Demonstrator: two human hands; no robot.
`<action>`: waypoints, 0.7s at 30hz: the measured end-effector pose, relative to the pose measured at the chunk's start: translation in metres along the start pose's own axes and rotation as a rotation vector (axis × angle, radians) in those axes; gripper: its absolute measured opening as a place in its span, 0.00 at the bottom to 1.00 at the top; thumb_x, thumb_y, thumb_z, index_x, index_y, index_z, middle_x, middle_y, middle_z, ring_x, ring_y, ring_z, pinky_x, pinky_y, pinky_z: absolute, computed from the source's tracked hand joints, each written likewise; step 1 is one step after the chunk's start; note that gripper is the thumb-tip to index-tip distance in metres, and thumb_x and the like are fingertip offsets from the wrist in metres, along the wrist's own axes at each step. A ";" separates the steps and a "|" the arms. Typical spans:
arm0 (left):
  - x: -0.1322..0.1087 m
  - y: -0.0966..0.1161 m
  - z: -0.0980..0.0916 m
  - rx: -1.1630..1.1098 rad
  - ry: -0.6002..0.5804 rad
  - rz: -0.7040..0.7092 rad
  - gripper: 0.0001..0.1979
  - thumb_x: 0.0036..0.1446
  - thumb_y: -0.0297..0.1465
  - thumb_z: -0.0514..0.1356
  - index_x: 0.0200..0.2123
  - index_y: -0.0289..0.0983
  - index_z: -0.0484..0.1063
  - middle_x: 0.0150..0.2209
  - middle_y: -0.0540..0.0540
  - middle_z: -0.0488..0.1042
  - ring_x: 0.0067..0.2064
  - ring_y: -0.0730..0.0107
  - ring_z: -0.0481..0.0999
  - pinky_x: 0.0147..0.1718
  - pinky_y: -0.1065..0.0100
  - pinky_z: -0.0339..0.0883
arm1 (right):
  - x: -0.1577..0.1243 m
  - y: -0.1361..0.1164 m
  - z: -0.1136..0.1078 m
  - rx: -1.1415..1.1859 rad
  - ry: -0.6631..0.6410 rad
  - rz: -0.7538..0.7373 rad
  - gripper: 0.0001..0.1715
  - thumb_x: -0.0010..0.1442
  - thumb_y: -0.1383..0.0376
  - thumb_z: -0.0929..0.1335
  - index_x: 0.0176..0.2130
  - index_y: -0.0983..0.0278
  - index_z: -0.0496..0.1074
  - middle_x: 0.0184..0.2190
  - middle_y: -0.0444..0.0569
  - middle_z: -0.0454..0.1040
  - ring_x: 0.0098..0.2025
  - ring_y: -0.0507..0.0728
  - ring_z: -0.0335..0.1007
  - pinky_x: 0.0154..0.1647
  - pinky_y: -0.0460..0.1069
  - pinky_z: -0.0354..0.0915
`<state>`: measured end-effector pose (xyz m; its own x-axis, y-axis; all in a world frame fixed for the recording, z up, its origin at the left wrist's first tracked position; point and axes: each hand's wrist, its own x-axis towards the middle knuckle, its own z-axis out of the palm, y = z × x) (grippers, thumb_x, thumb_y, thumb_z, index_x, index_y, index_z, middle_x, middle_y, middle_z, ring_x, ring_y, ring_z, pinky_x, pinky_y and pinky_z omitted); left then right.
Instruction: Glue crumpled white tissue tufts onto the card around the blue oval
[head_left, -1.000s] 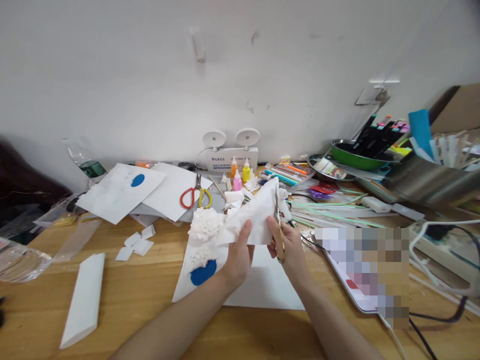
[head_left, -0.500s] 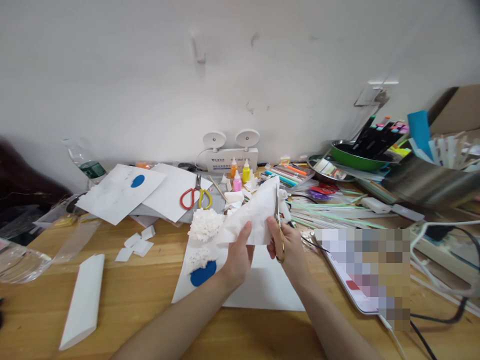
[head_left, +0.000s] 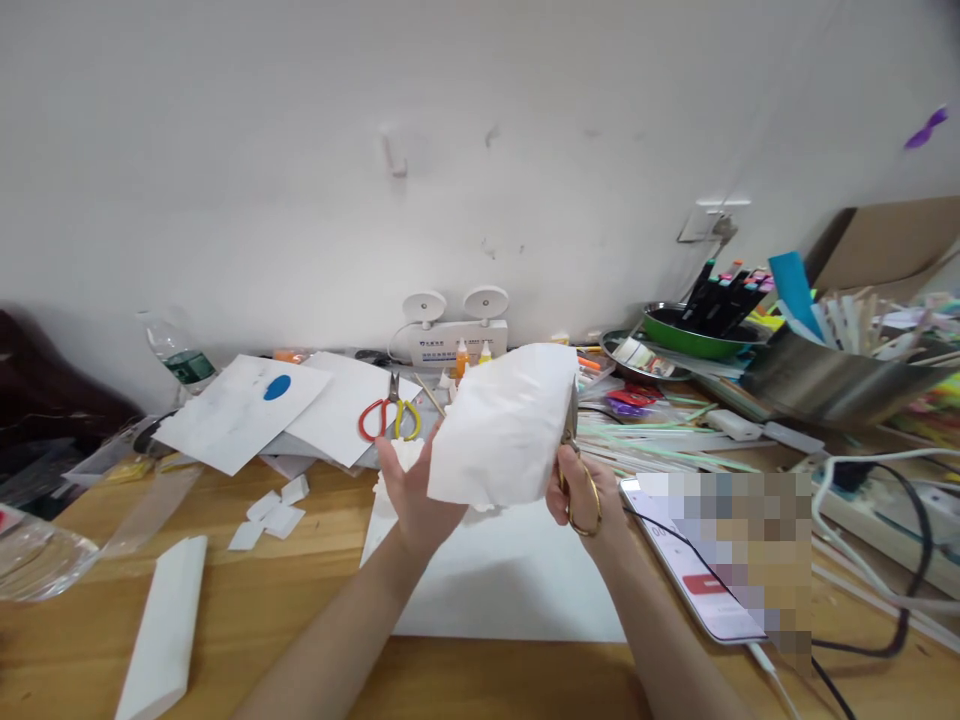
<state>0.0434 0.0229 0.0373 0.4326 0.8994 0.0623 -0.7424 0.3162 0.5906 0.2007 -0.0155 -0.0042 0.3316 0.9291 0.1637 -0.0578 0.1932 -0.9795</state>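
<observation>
A thin white sheet of paper [head_left: 502,425] is held up off the table, its face spread wide toward me. My right hand [head_left: 589,490] grips gold-handled scissors [head_left: 586,515], whose blades stand at the sheet's right edge. At the opposite edge is my left hand [head_left: 420,500], thumb stretched away and fingers apart; the paper hides part of them. Under both hands lies a larger white sheet [head_left: 510,590] on the wooden table. White crumpled paper bits [head_left: 407,452] show behind my left hand, mostly covered.
Red-and-yellow-handled scissors [head_left: 390,410] lie behind. Small paper squares [head_left: 268,515] and a folded paper strip [head_left: 165,620] are at left. On the right are a phone [head_left: 697,560], cables, a green bowl [head_left: 686,335] with markers and a metal pot [head_left: 847,385]. A router [head_left: 457,340] stands against the wall.
The folded paper has opened out wider and turned toward me. My left hand has moved left, its thumb off the paper's face. The right hand with the scissors shifted slightly right.
</observation>
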 end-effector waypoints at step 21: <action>0.021 0.039 -0.002 0.612 0.179 0.069 0.17 0.39 0.31 0.66 0.36 0.33 0.72 0.35 0.44 0.78 0.37 0.62 0.76 0.35 0.69 0.68 | -0.006 -0.009 0.007 -0.292 -0.063 0.049 0.29 0.50 0.43 0.61 0.15 0.62 0.52 0.05 0.37 0.52 0.08 0.45 0.48 0.10 0.43 0.47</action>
<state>0.0222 0.0546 0.0603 0.2630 0.9647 0.0123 -0.3164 0.0742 0.9457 0.1928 -0.0204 0.0043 0.2759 0.9544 0.1135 0.2036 0.0574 -0.9774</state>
